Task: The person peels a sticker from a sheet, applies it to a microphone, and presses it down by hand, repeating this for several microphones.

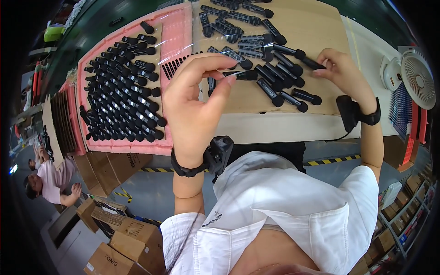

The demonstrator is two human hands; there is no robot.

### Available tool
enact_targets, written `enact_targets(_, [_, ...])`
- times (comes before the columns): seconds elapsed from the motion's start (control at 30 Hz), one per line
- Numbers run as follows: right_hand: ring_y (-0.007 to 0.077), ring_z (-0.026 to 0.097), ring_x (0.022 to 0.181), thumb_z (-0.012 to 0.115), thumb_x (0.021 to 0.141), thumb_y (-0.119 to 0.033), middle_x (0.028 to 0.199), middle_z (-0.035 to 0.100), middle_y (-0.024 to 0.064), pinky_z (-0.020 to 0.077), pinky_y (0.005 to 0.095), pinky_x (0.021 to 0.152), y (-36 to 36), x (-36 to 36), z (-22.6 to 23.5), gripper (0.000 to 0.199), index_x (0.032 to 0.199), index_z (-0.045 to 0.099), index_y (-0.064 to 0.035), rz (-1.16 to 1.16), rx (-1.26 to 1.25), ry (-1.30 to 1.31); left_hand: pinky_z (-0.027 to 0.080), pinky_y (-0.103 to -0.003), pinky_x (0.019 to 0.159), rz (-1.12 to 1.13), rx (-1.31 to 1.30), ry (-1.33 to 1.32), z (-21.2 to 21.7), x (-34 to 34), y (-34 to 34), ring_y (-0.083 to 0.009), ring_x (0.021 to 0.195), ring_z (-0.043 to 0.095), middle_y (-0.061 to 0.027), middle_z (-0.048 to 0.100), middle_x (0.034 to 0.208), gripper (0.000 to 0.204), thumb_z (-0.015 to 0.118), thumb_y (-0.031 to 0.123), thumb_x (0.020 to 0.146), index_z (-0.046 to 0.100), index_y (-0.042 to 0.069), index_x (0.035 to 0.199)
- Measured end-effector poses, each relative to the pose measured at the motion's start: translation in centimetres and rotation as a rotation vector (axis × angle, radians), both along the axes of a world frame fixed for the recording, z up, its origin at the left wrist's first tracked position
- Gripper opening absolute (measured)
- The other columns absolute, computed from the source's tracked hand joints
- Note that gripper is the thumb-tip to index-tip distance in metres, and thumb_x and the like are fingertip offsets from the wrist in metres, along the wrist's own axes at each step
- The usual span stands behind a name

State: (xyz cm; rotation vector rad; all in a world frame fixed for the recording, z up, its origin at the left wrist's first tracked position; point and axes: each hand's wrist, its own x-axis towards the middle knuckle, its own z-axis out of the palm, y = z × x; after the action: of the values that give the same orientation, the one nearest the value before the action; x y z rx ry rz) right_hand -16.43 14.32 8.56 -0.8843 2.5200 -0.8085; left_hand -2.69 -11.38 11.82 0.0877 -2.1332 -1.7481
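Thumb and index finger of my left hand [195, 98] are curled together around the body of a small black microphone [245, 75], its foam tip pointing right; the contact is partly hidden. On the right, my right hand [340, 73] pinches another slim black microphone [313, 63] at its end, above the brown cardboard sheet [321, 27]. Between the hands, several loose microphones [279, 75] lie scattered on that cardboard. Clear plastic film [201, 34] stretches beyond my left hand, over part of the pile.
A pink foam tray [176, 27] on the left carries dense rows of microphones [121, 91]. A white fan [418, 79] stands at the table's right end. Cardboard boxes [135, 243] are stacked at lower left, and another person [54, 181] is at far left.
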Motion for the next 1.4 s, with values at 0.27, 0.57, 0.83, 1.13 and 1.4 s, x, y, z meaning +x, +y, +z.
enact_targets(0.27, [0.0082,0.052,0.05,0.056,0.078,-0.002,0.08,0.05,0.0056,0.0459,0.0196,0.044,-0.8,1.1,2.7,0.032,0.103,0.037,-0.0074,-0.086,-0.532,-0.77,0.045,-0.022,0.072,-0.117,0.22,-0.003,0.3,0.7,0.0,-0.0129,0.081,0.053,-0.0099,0.055,0.094,0.023,0.057,-0.014,0.066,0.057,-0.007,0.089])
enact_targets(0.57, [0.0136,0.059,0.062,0.047,0.087,-0.01,0.086,0.053,0.0081,0.0513,0.0226,0.057,-3.8,3.5,3.2,0.032,0.115,0.034,-0.0064,-0.069,-0.778,-0.745,0.051,-0.024,0.069,-0.117,0.364,-0.081,1.4,1.4,0.2,-0.0153,0.077,0.059,-0.0107,0.054,0.088,0.024,0.061,-0.015,0.064,0.053,-0.006,0.085])
enact_targets(0.83, [0.0156,0.062,0.075,0.057,0.08,-0.002,0.088,0.058,0.0102,0.0511,0.0228,0.067,-4.4,6.2,4.0,0.027,0.105,0.047,0.0033,-0.002,-0.762,-0.23,0.048,-0.022,0.066,-0.193,0.668,-0.007,2.9,0.6,1.1,-0.015,0.072,0.06,-0.0063,0.046,0.086,0.036,0.06,-0.019,0.059,0.045,0.002,0.084])
enact_targets(1.13, [0.014,0.061,0.078,0.069,0.066,0.005,0.089,0.06,0.0105,0.0507,0.0225,0.067,-5.6,7.9,4.8,0.031,0.094,0.057,0.0061,0.056,-0.759,0.189,0.047,-0.023,0.065,-0.237,0.566,-0.155,3.9,-0.2,1.9,-0.0152,0.072,0.06,-0.0064,0.044,0.089,0.038,0.062,-0.018,0.059,0.043,0.004,0.084])
enact_targets(1.4, [0.0205,0.057,0.084,0.073,0.06,0.004,0.091,0.058,0.0168,0.0464,0.0273,0.075,-5.8,9.4,5.4,0.038,0.093,0.054,0.0093,-0.083,-0.758,-0.002,0.046,-0.022,0.065,-0.264,0.516,-0.148,2.9,-0.3,1.9,-0.0138,0.071,0.059,-0.0058,0.047,0.087,0.032,0.061,-0.013,0.063,0.046,0.003,0.087])
